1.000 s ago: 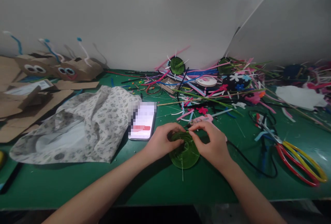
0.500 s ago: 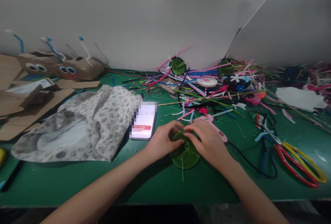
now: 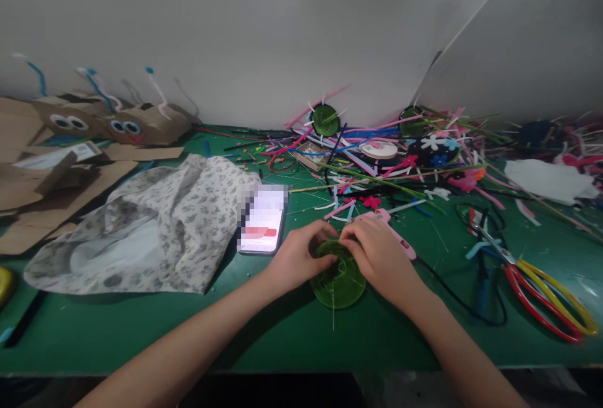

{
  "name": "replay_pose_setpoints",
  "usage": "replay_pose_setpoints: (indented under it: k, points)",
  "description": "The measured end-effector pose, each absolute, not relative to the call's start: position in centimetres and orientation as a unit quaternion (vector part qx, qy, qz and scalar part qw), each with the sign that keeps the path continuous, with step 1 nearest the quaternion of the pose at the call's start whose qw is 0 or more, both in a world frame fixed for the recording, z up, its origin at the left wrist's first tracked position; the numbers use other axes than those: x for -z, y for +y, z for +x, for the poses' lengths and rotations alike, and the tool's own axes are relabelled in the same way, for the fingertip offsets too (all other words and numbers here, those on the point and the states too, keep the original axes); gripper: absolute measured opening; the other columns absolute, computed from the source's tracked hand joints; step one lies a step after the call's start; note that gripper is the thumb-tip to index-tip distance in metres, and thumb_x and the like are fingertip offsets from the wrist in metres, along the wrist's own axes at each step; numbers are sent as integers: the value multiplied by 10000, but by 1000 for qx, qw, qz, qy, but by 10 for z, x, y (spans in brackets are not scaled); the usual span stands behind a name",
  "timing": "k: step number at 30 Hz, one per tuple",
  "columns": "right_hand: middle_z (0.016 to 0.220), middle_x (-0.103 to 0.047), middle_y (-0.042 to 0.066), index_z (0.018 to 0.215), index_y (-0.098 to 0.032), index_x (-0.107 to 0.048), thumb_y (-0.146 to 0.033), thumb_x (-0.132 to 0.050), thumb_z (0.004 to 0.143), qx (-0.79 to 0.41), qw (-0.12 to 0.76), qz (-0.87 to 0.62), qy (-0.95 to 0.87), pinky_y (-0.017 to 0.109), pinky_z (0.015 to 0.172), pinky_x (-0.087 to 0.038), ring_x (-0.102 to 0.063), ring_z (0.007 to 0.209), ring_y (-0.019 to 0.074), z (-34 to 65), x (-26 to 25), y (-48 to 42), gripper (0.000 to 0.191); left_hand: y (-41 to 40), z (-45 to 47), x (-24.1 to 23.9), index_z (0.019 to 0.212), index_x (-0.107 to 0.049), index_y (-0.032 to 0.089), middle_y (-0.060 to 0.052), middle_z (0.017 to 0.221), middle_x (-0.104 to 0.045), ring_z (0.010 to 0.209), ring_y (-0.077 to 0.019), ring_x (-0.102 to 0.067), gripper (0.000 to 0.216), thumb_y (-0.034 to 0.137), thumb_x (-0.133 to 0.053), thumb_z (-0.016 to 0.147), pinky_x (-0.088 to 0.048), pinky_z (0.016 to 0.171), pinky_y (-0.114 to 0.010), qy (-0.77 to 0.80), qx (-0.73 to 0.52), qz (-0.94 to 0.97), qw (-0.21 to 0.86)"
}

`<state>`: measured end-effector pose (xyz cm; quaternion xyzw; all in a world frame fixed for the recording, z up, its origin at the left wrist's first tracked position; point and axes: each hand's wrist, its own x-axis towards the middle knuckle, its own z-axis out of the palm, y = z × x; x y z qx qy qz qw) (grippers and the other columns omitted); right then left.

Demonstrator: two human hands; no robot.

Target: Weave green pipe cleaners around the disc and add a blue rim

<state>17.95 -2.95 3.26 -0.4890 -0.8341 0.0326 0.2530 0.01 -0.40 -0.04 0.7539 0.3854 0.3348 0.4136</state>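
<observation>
A translucent green disc (image 3: 338, 282) lies on the green table (image 3: 141, 332) in front of me. My left hand (image 3: 299, 258) grips its left rim with curled fingers. My right hand (image 3: 379, 257) rests on its upper right part, fingertips pinched together at the top of the disc. A thin white strand sticks out from the disc's lower edge. What the right fingertips pinch is too small to make out.
A lit phone (image 3: 262, 227) lies left of my hands, beside a flowered cloth (image 3: 141, 232). A pink glue gun (image 3: 396, 235) and a black cord lie behind my right hand. Red and yellow scissors (image 3: 546, 289) sit at the right. Pipe cleaners and felt scraps (image 3: 377, 150) crowd the back; cardboard figures (image 3: 94, 122) stand left.
My right hand has slid slightly down and left over the top of the disc, fingers closing in. The left hand has stayed on the rim.
</observation>
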Motion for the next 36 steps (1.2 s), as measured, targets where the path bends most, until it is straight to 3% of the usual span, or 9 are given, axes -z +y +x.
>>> replay_pose_setpoints:
  k: [9, 13, 20, 36]
  points:
    - [887, -665, 23, 895, -220, -538, -272, -433, 935, -183, 350, -549, -737, 299, 776, -435, -609, 889, 173, 186, -30, -39, 124, -3, 0, -2, 951, -622, 208, 36, 767, -601, 704, -131, -547, 234, 144, -669, 730, -394, 597, -222, 372, -330, 767, 405]
    - [855, -696, 19, 894, -230, -517, -318, -455, 929, -210, 380, -559, -707, 286, 757, -460, -651, 897, 181, 185, -28, -38, 113, -4, 0, -1, 1056, -591, 236, 54, 732, -559, 666, -119, -526, 354, 141, -675, 726, -380, 564, -210, 374, -333, 759, 416]
    - [801, -724, 10, 1009, -234, -593, -331, -482, 907, -195, 388, -586, -684, 296, 708, -498, -689, 823, 190, 181, -26, -34, 178, -5, 0, -3, 1252, -475, 287, 55, 753, -517, 650, -114, -505, 562, 149, -660, 740, -378, 558, -204, 375, -332, 752, 428]
    - [793, -720, 4, 893, -228, -649, -258, -526, 861, -164, 387, -592, -688, 309, 651, -514, -696, 726, 185, 177, -25, -32, 131, -6, 0, -5, 1215, -539, 290, 37, 795, -532, 682, -127, -507, 510, 119, -643, 746, -365, 556, -206, 362, -325, 762, 427]
